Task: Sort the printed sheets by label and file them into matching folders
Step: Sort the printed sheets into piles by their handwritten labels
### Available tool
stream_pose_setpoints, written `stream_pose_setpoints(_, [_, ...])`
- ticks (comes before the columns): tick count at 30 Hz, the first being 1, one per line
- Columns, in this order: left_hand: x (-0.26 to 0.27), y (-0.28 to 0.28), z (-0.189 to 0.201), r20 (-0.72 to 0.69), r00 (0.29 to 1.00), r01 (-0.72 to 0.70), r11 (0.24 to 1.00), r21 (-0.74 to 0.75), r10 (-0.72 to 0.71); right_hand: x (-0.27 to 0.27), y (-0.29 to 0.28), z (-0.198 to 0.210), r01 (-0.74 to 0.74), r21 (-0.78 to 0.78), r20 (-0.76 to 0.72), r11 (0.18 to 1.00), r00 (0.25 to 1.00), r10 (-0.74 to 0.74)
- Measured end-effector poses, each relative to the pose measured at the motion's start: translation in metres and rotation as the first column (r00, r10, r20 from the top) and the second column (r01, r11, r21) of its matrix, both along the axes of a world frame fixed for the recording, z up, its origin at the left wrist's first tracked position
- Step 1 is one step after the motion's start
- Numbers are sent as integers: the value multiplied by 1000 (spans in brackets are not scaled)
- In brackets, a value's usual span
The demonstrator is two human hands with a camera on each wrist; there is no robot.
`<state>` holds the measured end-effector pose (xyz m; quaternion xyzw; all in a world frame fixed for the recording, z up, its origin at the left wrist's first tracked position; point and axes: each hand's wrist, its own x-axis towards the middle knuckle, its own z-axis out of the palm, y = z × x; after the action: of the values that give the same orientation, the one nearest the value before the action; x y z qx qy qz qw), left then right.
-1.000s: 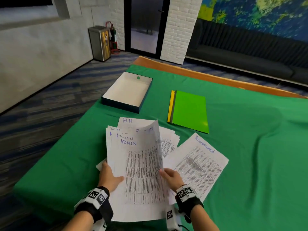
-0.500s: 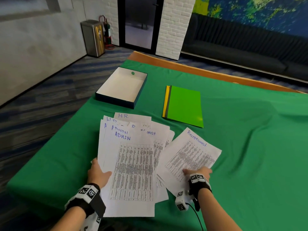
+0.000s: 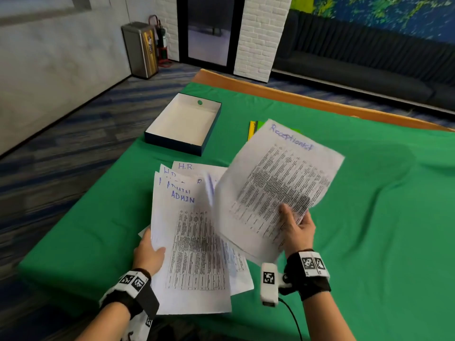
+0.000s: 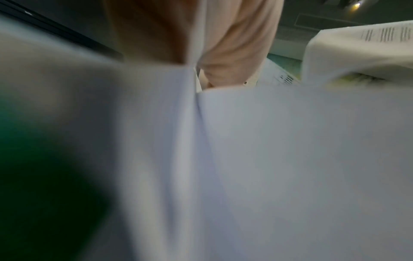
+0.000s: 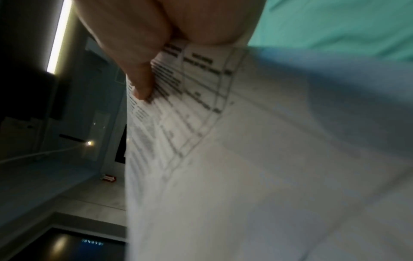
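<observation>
Right hand [image 3: 296,228] grip: pinched on raised "Receptionist" sheet [image 3: 278,183], frame centre. Left hand [image 3: 150,254] grip: clamped on "ADMIN" stack [image 3: 192,247] edge, lower left.

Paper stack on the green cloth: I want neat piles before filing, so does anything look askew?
Yes. The white printed stack under the left hand is fanned unevenly, with H.R. and ADMIN headings staggered at its far edge.

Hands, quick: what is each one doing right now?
Left hand: grips the ADMIN stack.
Right hand: pinches the Receptionist sheet, lifted off the table.
</observation>
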<state>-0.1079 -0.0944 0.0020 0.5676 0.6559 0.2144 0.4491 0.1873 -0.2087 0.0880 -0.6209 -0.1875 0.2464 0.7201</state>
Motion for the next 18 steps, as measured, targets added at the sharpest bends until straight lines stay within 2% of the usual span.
stream_pose_setpoints(2, [-1, 0, -2, 14, 1000, 16, 1000, 1, -16, -6, 0, -11, -35, -28, -49, 999, 998, 33])
stream_pose_setpoints(5, [-2, 0, -3, 40, 999, 34, 999, -7, -34, -15, 0, -36, -25, -211, 22, 977, 999, 31])
stream_pose_setpoints(7, [-3, 0, -2, 46, 999, 25, 1000, -1, -25, -21, 1, -55, -46, -348, 40, 936, 997, 64])
stream_pose_setpoints(9, [-1, -1, 1, 52, 999, 10, 1000, -5, -10, -27, 3, -72, -125, -493, 59, 861, 983, 176])
stream_pose_setpoints(12, [3, -2, 4, 109, 994, -7, 1000, -4, 7, -37, 5, -87, -197, -671, 138, 715, 914, 382])
stream_pose_setpoints(15, [8, -9, 1, 203, 979, -23, 1000, -16, 25, -53, 8, -87, -251, -759, 156, 601, 825, 543])
stream_pose_setpoints(18, [15, -19, -1, 160, 986, 51, 999, -18, -48, -69, 13, -86, -306, -820, 139, 484, 714, 687])
